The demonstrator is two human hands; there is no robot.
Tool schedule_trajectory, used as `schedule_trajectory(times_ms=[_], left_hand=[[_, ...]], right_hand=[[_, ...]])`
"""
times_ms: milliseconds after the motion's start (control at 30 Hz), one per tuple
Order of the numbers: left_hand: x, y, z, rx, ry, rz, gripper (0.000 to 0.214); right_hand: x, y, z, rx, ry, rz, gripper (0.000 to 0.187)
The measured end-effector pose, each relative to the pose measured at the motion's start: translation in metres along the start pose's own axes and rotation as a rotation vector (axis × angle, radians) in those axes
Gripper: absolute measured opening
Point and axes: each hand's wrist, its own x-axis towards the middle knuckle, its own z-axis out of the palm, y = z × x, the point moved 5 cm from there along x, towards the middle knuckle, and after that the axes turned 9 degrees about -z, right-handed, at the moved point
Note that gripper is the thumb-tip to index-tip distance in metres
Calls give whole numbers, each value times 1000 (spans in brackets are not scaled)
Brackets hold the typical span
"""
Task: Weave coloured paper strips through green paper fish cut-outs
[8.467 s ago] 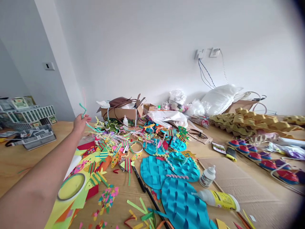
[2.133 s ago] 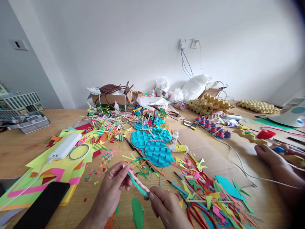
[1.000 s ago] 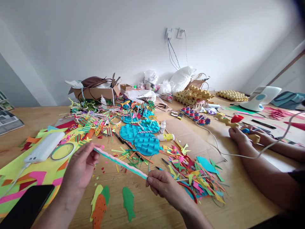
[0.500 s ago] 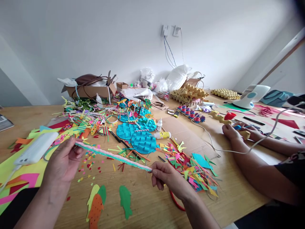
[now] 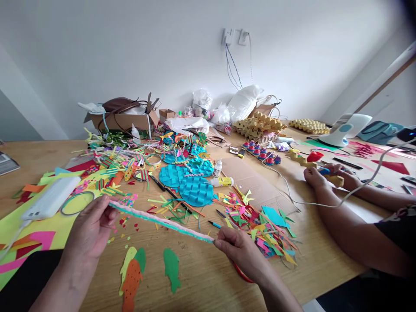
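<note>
A twisted pipe cleaner (image 5: 162, 222), pink along one side and turquoise along the other, stretches between my two hands above the table. My left hand (image 5: 92, 225) pinches its left end. At the lower right end, my right hand (image 5: 238, 249) grips it between thumb and curled fingers. Below it lie a green paper fish (image 5: 171, 269) and an orange paper fish (image 5: 131, 281) with dark dots, overlapping yellow and green ones. Something with red loops, partly hidden, sits under my right hand. Blue scalloped paper discs (image 5: 196, 191) lie beyond the pipe cleaner.
Paper scraps (image 5: 263, 229) are heaped right of centre, near a glue bottle (image 5: 224, 181). A white power bank (image 5: 52, 198) rests on yellow paper at left. At right, another person's hands (image 5: 320, 180) hold a piece of egg carton, with a white cable (image 5: 312, 203) running across.
My right hand has shifted slightly right and down with its end of the pipe cleaner; my left hand moved slightly right and down too. The other person's hands have moved a little.
</note>
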Motion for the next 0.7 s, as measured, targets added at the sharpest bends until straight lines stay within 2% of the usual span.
schedule_trajectory(times_ms=[133, 267, 400, 567, 700], left_hand=[[-4, -13, -9, 52, 29, -43, 21], [-6, -23, -19, 99, 41, -65, 24], [-10, -31, -25, 225, 47, -167, 34], [-14, -38, -24, 323, 65, -247, 40], [-14, -42, -25, 393, 32, -232, 39]], right_hand=[[-7, 7, 1, -133, -46, -19, 29], [-15, 17, 3, -156, -123, 27, 31], [-23, 16, 1, -147, -188, 25, 28], [-28, 7, -4, -201, -218, 33, 19], [-26, 4, -9, -212, -154, -13, 12]])
